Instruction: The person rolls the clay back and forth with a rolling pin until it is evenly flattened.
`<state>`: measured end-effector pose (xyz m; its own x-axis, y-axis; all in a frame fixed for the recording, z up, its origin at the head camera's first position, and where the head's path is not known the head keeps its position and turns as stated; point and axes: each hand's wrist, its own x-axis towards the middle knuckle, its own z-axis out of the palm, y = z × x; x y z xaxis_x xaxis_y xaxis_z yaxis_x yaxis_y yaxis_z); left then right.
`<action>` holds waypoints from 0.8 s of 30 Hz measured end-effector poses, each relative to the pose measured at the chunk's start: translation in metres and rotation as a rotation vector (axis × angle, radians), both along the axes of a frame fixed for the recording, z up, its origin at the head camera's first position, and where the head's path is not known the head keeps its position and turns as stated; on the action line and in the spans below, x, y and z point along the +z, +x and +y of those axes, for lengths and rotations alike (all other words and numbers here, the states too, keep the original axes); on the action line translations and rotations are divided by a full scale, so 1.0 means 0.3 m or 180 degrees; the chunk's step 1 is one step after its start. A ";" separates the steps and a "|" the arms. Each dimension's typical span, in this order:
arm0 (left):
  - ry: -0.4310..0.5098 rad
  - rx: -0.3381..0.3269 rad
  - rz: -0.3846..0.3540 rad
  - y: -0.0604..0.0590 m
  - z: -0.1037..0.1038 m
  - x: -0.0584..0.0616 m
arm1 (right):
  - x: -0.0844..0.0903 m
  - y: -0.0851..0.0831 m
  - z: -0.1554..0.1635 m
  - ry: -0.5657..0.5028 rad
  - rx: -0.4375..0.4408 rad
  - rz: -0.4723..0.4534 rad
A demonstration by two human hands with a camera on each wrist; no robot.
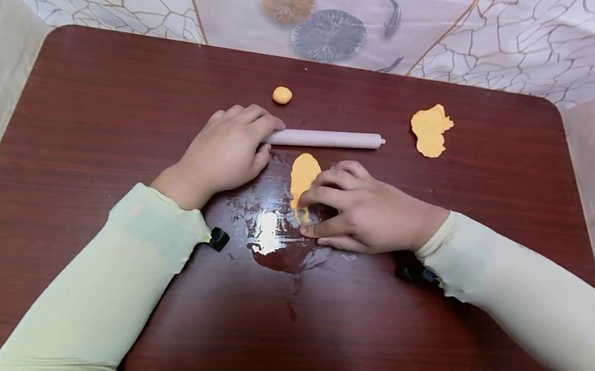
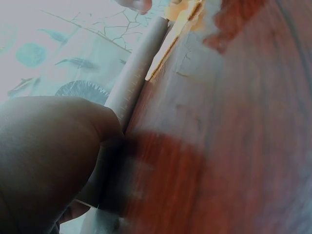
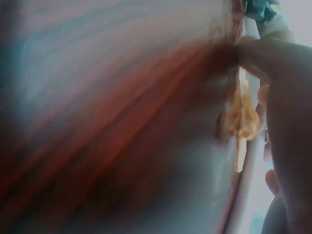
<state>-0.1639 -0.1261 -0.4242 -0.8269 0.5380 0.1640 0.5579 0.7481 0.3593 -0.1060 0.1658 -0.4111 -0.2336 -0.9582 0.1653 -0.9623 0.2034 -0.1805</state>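
My left hand (image 1: 229, 150) rests over the left end of a pale pink rolling pin (image 1: 325, 139) that lies across the brown table (image 1: 106, 96); its fingers curl round the pin (image 2: 134, 83). Just in front of the pin lies a flattened oval of orange dough (image 1: 304, 176) on a shiny wet patch (image 1: 275, 229). My right hand (image 1: 353, 210) sits on the table with thumb and forefinger pinching the near edge of that dough (image 3: 241, 119), which lifts slightly there.
A small orange dough ball (image 1: 281, 95) sits behind the pin. Another flattened orange piece (image 1: 429, 130) lies to the right. A patterned cloth (image 1: 421, 12) hangs behind the table's far edge.
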 end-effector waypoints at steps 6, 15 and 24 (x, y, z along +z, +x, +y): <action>0.0005 0.0039 -0.0007 0.006 -0.016 -0.001 | 0.012 0.009 -0.027 0.0155 -0.0174 0.0158; 0.0026 0.0026 0.0045 0.003 -0.008 0.003 | 0.023 -0.011 -0.057 0.0151 -0.0384 0.0327; -0.0004 0.0000 0.0018 0.001 0.002 0.006 | 0.040 -0.017 -0.016 -0.0114 -0.0239 -0.0132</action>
